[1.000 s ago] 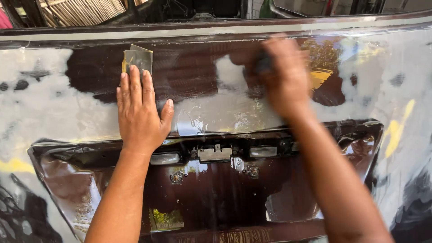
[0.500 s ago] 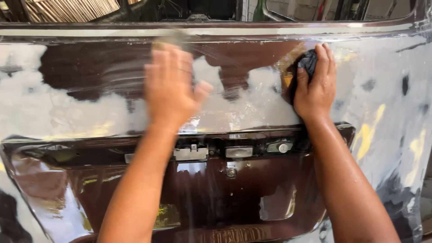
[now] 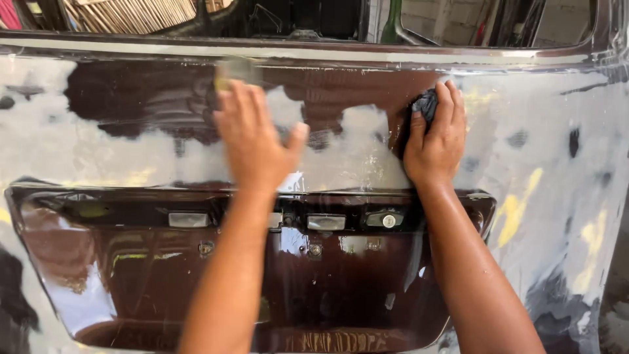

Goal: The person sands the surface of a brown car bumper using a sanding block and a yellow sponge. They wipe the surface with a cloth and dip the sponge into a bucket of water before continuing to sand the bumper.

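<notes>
A dark maroon car tailgate panel (image 3: 118, 105), wet and patched with grey filler, fills the view. My left hand (image 3: 252, 137) lies flat on the upper panel, fingers together, pressing a small sheet of sandpaper (image 3: 232, 71) whose top edge shows beyond the fingertips; the hand is blurred by motion. My right hand (image 3: 436, 141) rests further right on the same panel, fingers curled over a dark wet cloth (image 3: 426, 103). Both forearms reach up from the bottom of the view.
Below the hands is the recessed number plate well (image 3: 341, 288) with two small lamps (image 3: 326, 223) and a latch button (image 3: 388, 221). The rear window edge (image 3: 327, 49) runs along the top. Yellow primer spots (image 3: 514, 210) mark the right side.
My left hand has slid to the right and upward along the panel with the sandpaper. My right hand moved right, then settled on the cloth. The view shifted left slightly.
</notes>
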